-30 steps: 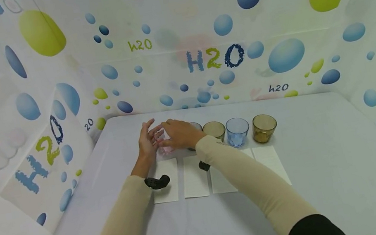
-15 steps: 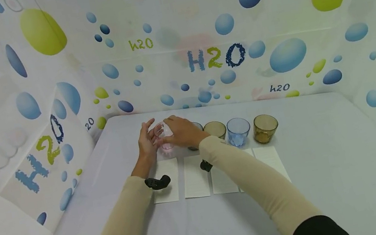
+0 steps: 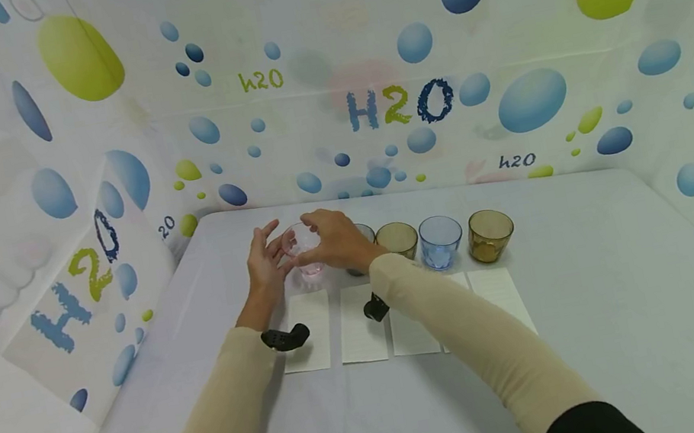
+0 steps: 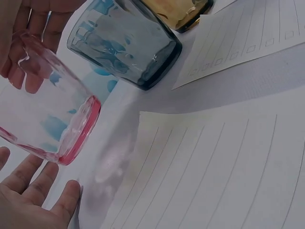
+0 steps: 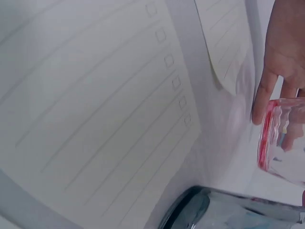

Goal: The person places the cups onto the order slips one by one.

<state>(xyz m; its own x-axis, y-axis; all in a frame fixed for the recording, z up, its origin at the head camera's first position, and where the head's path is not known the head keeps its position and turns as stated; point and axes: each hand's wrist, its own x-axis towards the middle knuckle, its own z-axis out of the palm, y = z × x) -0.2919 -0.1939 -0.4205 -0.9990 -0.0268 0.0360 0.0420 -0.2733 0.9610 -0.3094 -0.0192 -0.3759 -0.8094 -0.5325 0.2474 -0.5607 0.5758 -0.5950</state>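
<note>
A clear pink-tinted drinking glass (image 3: 302,240) is at the left end of a row of glasses, its pink base (image 4: 80,131) seen in the left wrist view. My right hand (image 3: 342,242) holds the glass from its right side, with fingers showing through the clear wall. On the other side my left hand (image 3: 264,271) is held beside it, fingers spread and relaxed; whether they touch the glass I cannot tell. In the right wrist view the glass (image 5: 286,140) is at the right edge. Whether its base rests on the table is unclear.
A grey-blue glass (image 4: 131,47), partly behind my right hand, stands nearest. Further right are an olive glass (image 3: 396,240), a blue glass (image 3: 440,240) and an amber glass (image 3: 490,238). Several lined paper sheets (image 3: 311,331) lie in front on the white tablecloth (image 3: 609,279).
The pink glass, mostly covered by my right hand a second ago, shows more now. My left hand has shifted slightly left; my right hand has moved slightly up and right.
</note>
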